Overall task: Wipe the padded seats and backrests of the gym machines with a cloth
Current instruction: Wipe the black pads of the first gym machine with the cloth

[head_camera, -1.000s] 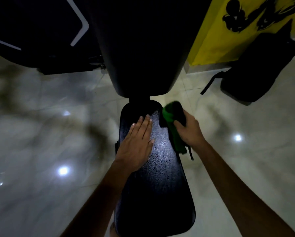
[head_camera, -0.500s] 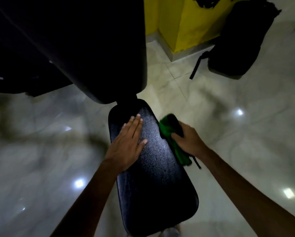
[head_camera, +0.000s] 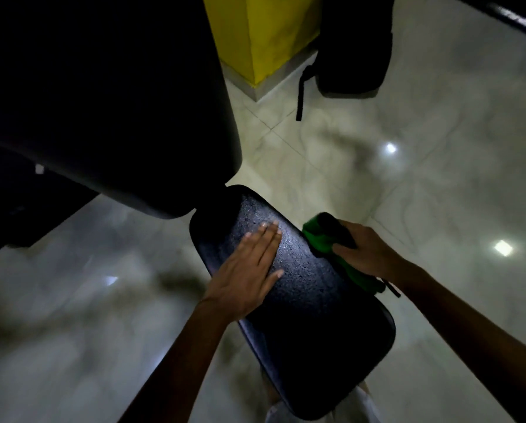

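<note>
Seat-wiping is in hand: the left hand (head_camera: 249, 276) lies flat, fingers straight, on the padded seat (head_camera: 304, 300), while the right hand (head_camera: 367, 254) grips the green cloth (head_camera: 319, 239) at its three-o'clock edge, which likely next sweeps across the seat.

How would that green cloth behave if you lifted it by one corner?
The green cloth would probably hang limp: it already bunches in the right hand and droops over the seat edge. It looks light, gripped easily by one hand. Whether it is damp I cannot tell.
</note>
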The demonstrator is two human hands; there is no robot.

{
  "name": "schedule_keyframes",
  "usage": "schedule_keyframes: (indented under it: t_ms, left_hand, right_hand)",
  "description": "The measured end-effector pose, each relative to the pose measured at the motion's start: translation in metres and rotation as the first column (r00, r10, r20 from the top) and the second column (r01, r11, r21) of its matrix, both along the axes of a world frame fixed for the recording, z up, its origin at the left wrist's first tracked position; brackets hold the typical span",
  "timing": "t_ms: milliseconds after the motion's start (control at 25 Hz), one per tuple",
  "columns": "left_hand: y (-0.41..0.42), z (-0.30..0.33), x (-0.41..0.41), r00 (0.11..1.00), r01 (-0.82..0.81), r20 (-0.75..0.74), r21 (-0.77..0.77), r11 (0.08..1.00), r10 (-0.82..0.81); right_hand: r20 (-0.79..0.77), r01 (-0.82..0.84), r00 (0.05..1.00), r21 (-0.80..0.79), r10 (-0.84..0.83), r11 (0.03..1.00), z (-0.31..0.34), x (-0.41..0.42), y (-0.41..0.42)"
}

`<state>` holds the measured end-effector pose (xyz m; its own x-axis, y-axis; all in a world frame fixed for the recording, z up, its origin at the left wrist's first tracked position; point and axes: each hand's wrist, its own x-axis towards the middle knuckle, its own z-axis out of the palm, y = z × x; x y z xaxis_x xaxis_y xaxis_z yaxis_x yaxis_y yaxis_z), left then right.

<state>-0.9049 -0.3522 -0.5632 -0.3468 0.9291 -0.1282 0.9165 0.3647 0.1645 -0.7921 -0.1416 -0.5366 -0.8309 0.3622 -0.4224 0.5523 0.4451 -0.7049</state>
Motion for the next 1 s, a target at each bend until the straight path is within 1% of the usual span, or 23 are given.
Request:
schedule_keyframes:
  t_ms: [120,200,240,280,400,480,520,680,720,760,840,920,1000]
  left_hand:
    - [0.001,-0.004,-0.001,0.999,0.043,-0.01,0.034,0.998,-0.043]
    - [0.0,-0.004,-0.003,0.998,0.059,0.018,0.038,0.998,-0.059]
    - [0.0,-0.003,-0.005,0.996,0.077,0.033,0.033,0.996,-0.078]
    - [0.001,-0.001,-0.006,0.995,0.092,0.042,0.029,0.995,-0.094]
    - [0.005,0.004,-0.004,0.987,0.152,0.045,0.019,0.988,-0.152]
    - [0.007,0.006,0.004,0.98,0.194,0.046,0.013,0.981,-0.195]
    - [0.008,0.006,0.006,0.977,0.206,0.051,0.015,0.979,-0.206]
    - [0.007,0.009,0.014,0.973,0.226,0.056,0.001,0.974,-0.226]
    - [0.007,0.011,0.014,0.968,0.247,0.054,-0.007,0.969,-0.247]
    - [0.008,0.012,0.015,0.962,0.27,0.049,-0.01,0.963,-0.27]
    - [0.011,0.011,0.015,0.954,0.295,0.048,0.005,0.955,-0.295]
    - [0.014,0.007,0.017,0.948,0.312,0.066,0.022,0.95,-0.312]
    - [0.017,0.006,0.017,0.934,0.345,0.083,0.032,0.938,-0.347]
  right_hand:
    - [-0.056,0.044,0.998,0.012,-0.043,0.999,-0.002,-0.022,-0.01]
    - [-0.11,0.023,0.994,0.018,-0.021,1.0,-0.001,-0.026,-0.014]
    - [-0.113,0.022,0.993,0.019,-0.02,1.0,0.001,-0.018,-0.013]
    - [-0.093,0.03,0.995,0.026,-0.028,0.999,0.003,-0.004,-0.011]
    - [0.077,0.037,0.996,0.015,-0.038,0.999,0.015,0.05,0.0]
    - [0.162,0.002,0.987,-0.011,0.0,1.0,0.017,0.066,0.005]
    - [0.163,-0.013,0.987,0.0,0.013,1.0,0.016,0.064,0.005]
    - [0.007,0.02,1.0,0.024,-0.021,1.0,0.008,0.043,-0.006]
    - [-0.005,0.027,1.0,0.02,-0.027,0.999,0.009,0.045,-0.007]
    - [0.006,0.032,0.999,0.025,-0.032,0.999,0.011,0.052,-0.006]
    - [0.082,0.049,0.995,0.026,-0.051,0.998,0.013,0.08,-0.002]
    - [0.142,0.127,0.982,0.001,-0.126,0.992,0.014,0.11,0.001]
    - [0.155,0.199,0.969,-0.026,-0.193,0.98,0.014,0.122,-0.002]
